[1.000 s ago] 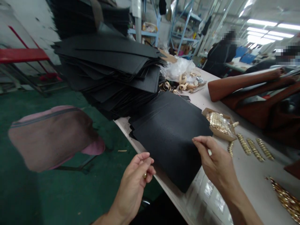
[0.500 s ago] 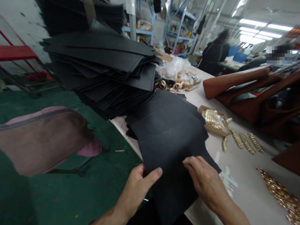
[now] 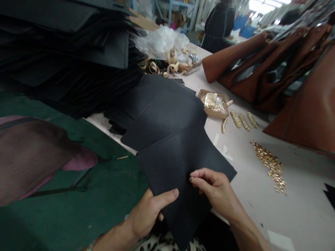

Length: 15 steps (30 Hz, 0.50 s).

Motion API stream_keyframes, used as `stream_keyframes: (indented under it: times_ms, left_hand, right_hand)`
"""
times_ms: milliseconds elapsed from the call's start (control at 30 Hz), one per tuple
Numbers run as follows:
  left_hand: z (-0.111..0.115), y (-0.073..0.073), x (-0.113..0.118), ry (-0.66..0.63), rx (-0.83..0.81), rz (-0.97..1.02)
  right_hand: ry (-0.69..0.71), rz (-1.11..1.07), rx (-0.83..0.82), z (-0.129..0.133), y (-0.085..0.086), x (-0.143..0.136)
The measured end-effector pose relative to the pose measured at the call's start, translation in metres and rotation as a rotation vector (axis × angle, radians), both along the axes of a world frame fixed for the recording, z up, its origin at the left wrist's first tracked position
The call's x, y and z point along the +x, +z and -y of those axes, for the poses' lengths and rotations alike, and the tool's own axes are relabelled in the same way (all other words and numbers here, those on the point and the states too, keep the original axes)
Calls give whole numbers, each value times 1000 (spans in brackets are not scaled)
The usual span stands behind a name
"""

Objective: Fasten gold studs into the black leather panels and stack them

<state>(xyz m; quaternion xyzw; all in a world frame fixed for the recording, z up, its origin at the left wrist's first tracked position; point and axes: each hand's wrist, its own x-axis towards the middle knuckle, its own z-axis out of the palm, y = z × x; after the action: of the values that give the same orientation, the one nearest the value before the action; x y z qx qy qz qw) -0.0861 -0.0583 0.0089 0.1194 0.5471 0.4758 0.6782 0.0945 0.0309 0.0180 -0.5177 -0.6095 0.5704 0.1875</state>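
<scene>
A black leather panel with a grained surface and a seam across it lies over the table's edge, its near end hanging toward my lap. My left hand clasps its left edge, thumb on top and fingers underneath. Just above the panel's surface, my right hand pinches a tiny gold-coloured metal piece between thumb and forefinger. Its exact shape is too small to tell. More black panels lie beneath and behind the held one.
Tall stacks of black panels rise at the left. A cardboard box of gold fittings, gold strips and loose gold pieces lie at the right, before brown leather bags. A cloth-covered chair stands left; a person is behind.
The view has shifted right and down. My right hand has turned so the gold piece in its pinch shows. My left hand still holds the panel's edge.
</scene>
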Motion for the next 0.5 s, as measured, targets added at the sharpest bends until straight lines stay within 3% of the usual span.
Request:
stream_keyframes:
  times_ms: [200, 333, 500]
  left_hand:
    - [-2, 14, 11, 53, -54, -360]
    - [-2, 16, 12, 30, -44, -308]
    - [4, 7, 9, -17, -37, -203]
  right_hand:
    - [9, -62, 18, 4, 4, -8]
    - [40, -23, 95, 5, 7, -11]
    - [64, 16, 95, 1, 5, -12]
